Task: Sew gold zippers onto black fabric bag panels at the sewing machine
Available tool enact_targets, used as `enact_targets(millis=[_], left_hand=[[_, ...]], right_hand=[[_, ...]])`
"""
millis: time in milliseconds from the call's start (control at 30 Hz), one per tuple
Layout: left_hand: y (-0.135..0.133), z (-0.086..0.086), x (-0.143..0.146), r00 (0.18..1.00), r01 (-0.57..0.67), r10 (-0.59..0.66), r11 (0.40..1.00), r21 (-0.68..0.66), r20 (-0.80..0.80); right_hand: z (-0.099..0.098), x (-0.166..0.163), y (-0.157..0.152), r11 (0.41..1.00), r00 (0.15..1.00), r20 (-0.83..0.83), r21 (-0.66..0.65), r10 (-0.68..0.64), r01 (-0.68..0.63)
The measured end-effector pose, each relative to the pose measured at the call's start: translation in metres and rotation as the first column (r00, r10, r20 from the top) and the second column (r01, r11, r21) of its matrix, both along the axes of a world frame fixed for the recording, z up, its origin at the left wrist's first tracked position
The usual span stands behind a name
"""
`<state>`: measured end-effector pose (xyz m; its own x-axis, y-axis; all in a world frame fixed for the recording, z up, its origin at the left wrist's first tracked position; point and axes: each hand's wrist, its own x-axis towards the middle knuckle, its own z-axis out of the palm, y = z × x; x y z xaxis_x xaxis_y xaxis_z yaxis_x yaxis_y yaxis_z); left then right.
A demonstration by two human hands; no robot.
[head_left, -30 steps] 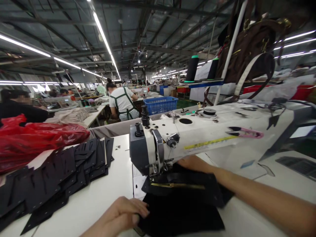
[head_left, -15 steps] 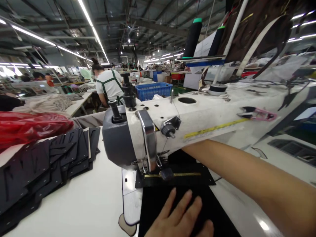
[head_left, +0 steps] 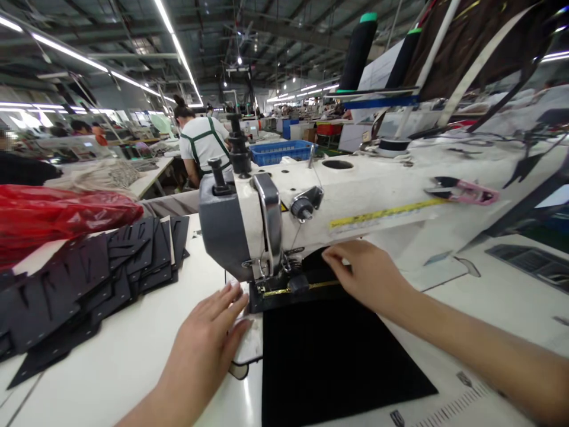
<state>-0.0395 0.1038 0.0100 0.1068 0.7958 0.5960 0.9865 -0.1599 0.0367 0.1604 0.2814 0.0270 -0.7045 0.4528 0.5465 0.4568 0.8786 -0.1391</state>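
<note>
Black fabric panel [head_left: 329,350] lies at lower centre of the frame on the white table [head_left: 133,362], its top edge with a brass zipper [head_left: 317,285] under the foot of the sewing machine [head_left: 355,201]. The left hand [head_left: 208,335] lies flat and open with fingers spread, gripping nothing, its fingertips just beside the panel's upper left corner. The right hand [head_left: 371,276] rests right of the needle with bent fingers on the zipper edge; whether it pinches the cloth I cannot tell. Dark cut pieces [head_left: 89,279] are stacked at left, and pink thread snips [head_left: 462,191] sit on the machine arm.
</note>
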Motion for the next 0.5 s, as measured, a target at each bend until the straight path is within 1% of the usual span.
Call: enact_targets(millis=[33, 100, 133, 200, 267, 333, 500], left_hand=[[0.001, -0.004, -0.003, 0.999, 0.018, -0.019, 1.0, -0.016, -0.041], [0.006, -0.01, -0.003, 0.996, 0.052, -0.055, 0.998, -0.048, -0.065], [0.008, -0.012, 0.0, 0.996, 0.052, -0.056, 0.997, -0.062, -0.063], [0.011, -0.013, 0.004, 0.998, 0.032, -0.036, 0.997, -0.069, -0.054], [0.011, -0.013, 0.007, 0.999, 0.027, -0.03, 0.998, -0.063, -0.044], [0.011, -0.013, 0.007, 0.999, 0.038, -0.039, 0.998, -0.042, -0.027], [0.013, -0.013, 0.008, 0.999, 0.05, -0.05, 0.999, -0.013, 0.002]], right_hand=[[-0.002, -0.003, -0.01, 0.997, 0.997, 0.006, -0.016, 0.074, -0.074], [-0.008, -0.009, -0.034, 0.971, 0.971, 0.023, -0.035, 0.237, -0.237], [-0.013, -0.014, -0.046, 0.958, 0.957, 0.041, -0.029, 0.287, -0.286], [-0.022, -0.027, -0.06, 0.948, 0.945, 0.082, -0.048, 0.316, -0.313], [-0.031, -0.039, -0.061, 0.943, 0.939, 0.105, -0.093, 0.328, -0.319], [-0.035, -0.047, -0.055, 0.927, 0.927, 0.09, -0.127, 0.364, -0.352], [-0.032, -0.048, -0.044, 0.864, 0.884, -0.022, -0.2, 0.467, -0.462]])
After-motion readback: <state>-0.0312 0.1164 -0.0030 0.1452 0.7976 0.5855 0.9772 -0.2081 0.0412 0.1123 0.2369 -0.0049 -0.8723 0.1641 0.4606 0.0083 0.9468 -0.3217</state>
